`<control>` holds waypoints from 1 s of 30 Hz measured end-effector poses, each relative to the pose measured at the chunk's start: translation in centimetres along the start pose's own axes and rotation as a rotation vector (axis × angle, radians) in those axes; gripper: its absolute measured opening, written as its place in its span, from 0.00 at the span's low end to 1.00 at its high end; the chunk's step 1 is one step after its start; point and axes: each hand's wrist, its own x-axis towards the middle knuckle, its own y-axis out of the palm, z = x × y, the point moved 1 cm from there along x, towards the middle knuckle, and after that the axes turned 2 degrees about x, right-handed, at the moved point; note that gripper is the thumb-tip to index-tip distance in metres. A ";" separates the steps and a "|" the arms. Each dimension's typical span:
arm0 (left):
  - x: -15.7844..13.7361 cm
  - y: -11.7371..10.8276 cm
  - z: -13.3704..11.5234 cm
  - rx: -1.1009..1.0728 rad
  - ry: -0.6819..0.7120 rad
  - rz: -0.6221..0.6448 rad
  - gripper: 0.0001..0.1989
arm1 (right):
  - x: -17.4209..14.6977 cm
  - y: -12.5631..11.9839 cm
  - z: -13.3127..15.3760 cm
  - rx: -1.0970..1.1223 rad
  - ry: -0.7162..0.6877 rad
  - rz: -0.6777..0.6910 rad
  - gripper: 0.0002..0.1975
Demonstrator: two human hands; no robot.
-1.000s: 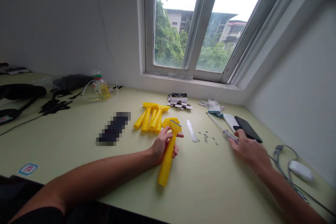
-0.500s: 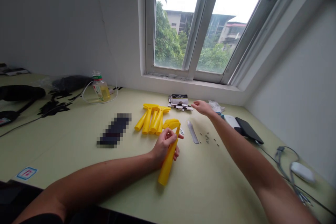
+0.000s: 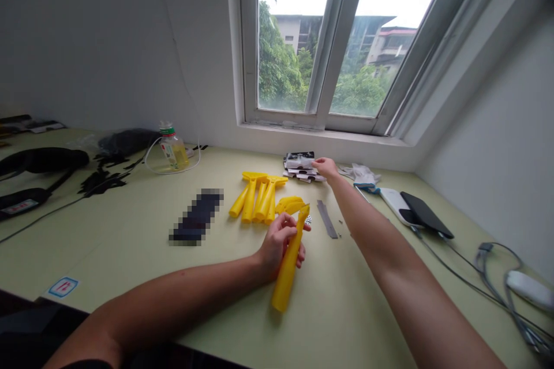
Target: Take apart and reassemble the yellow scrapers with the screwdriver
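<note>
My left hand [image 3: 279, 245] is wrapped round a yellow plastic scraper handle [image 3: 289, 274], which slants with its wide butt end toward me. At the back of the desk my right hand [image 3: 325, 167] reaches to a pile of small black-and-white boxes [image 3: 303, 175], its fingers pinching the right edge of the top small box [image 3: 300, 163]. Several more yellow handles [image 3: 259, 199] lie together left of centre. Yellow head pieces [image 3: 289, 205] sit just beyond my left hand, beside some small perforated parts [image 3: 307, 219]. Flat grey metal strips [image 3: 327, 220] and a few tiny screws [image 3: 340, 228] lie to the right.
A pixelated dark object [image 3: 197, 217] lies on the left. Farther back stands a bottle of yellow liquid [image 3: 174, 153] with a white cable around it. White gloves [image 3: 361, 173], a black phone-like device [image 3: 426, 214], and grey cables [image 3: 489, 277] occupy the right side.
My right hand has moved slightly left and its fingers now meet the top box. My left hand still holds the yellow handle. The whole view has shifted a little.
</note>
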 end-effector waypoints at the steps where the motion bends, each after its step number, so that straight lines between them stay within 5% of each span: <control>1: 0.0 0.0 0.1 -0.003 0.002 0.000 0.09 | -0.2 -0.4 0.4 0.063 0.018 0.018 0.18; 6: -0.1 0.6 -1.0 -0.029 0.027 -0.014 0.14 | -3.8 -4.6 2.5 0.423 0.004 0.079 0.08; 10: 0.7 1.6 -5.9 -0.011 0.204 -0.025 0.19 | -10.7 -7.7 1.9 0.628 0.003 0.144 0.03; 14: 3.2 1.8 -12.4 -0.055 0.530 -0.163 0.19 | -17.4 -7.5 0.2 0.857 0.141 0.367 0.06; 17: 5.7 1.2 -14.7 -0.091 0.585 -0.283 0.20 | -20.2 -6.3 -0.1 0.904 0.136 0.461 0.09; 23: 8.5 0.0 -13.4 -0.101 0.474 -0.339 0.09 | -22.0 -4.6 0.9 0.932 0.109 0.632 0.11; 30: 8.5 0.6 -12.4 -0.123 0.449 -0.315 0.16 | -23.0 -4.0 0.9 0.902 0.036 0.745 0.17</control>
